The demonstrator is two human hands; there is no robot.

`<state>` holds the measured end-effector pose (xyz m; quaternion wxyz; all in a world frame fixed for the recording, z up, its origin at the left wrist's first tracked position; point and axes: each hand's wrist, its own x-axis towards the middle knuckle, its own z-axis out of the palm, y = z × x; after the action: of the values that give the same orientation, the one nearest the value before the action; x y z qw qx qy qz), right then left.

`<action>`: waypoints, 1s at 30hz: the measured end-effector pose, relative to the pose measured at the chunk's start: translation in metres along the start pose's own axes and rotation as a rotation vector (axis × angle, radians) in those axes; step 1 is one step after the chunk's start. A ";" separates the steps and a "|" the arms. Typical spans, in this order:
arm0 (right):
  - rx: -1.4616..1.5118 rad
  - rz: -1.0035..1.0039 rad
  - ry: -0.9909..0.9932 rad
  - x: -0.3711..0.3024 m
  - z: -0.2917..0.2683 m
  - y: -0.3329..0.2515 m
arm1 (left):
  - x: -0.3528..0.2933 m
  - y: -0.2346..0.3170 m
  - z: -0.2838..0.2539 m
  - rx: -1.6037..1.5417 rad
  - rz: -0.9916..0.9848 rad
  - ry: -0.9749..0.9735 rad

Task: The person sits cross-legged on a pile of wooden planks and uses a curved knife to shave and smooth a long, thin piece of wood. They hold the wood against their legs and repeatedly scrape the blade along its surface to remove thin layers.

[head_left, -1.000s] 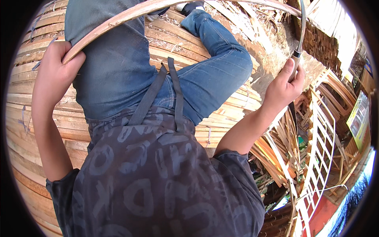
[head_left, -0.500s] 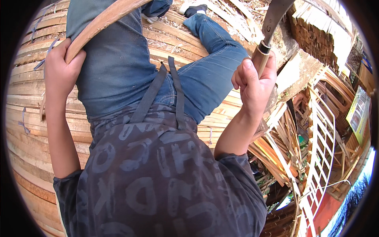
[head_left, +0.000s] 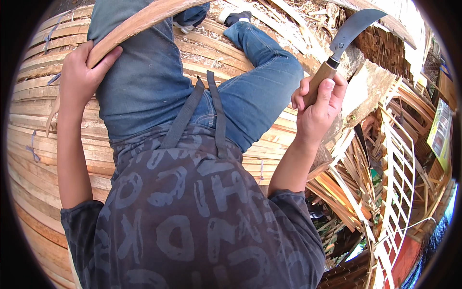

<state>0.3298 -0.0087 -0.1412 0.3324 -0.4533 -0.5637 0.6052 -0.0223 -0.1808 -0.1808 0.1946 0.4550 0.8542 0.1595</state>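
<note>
My left hand (head_left: 85, 70) is closed round the near end of a long, curved strip of wood (head_left: 139, 24). The strip runs up and to the right across my jeans (head_left: 139, 82) and out of the top of the view. At the right, my right hand (head_left: 321, 103) grips the wooden handle of a billhook (head_left: 353, 31). Its dark, curved blade points up and to the right, well apart from the strip. A dark collar joins blade and handle.
I sit on bundled wooden slats (head_left: 38, 115), some tied with blue string. Shavings and loose strips lie past my feet. On the right stand a stack of cut wood (head_left: 385, 53), a wooden block (head_left: 368, 89), a pale lattice frame (head_left: 399, 178) and piled offcuts (head_left: 337, 197).
The billhook has swung over so its whole blade shows, tilting to the right. My right hand has shifted slightly right and down. My left hand and the strip have moved a little right.
</note>
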 end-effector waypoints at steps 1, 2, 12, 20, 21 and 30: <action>0.028 -0.003 0.014 -0.004 -0.002 0.003 | 0.000 0.000 0.000 0.011 0.014 0.013; 0.055 -0.005 0.028 -0.006 -0.004 0.004 | -0.001 -0.002 0.001 0.023 0.028 0.025; -0.221 -0.146 -0.063 -0.001 -0.009 0.014 | -0.002 -0.002 0.001 -0.064 0.003 0.025; -0.136 -0.021 -0.084 -0.022 -0.029 0.027 | 0.003 0.029 -0.003 0.128 0.119 0.022; -0.164 -0.055 -0.071 -0.024 -0.034 0.029 | 0.002 0.029 -0.002 0.100 0.124 0.025; -0.239 -0.051 -0.126 -0.034 -0.102 -0.014 | 0.002 0.044 0.003 0.001 0.147 0.031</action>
<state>0.4349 0.0008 -0.1163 0.2552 -0.4362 -0.6628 0.5525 0.0095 -0.1556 -0.1638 0.1690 0.5142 0.8214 0.1799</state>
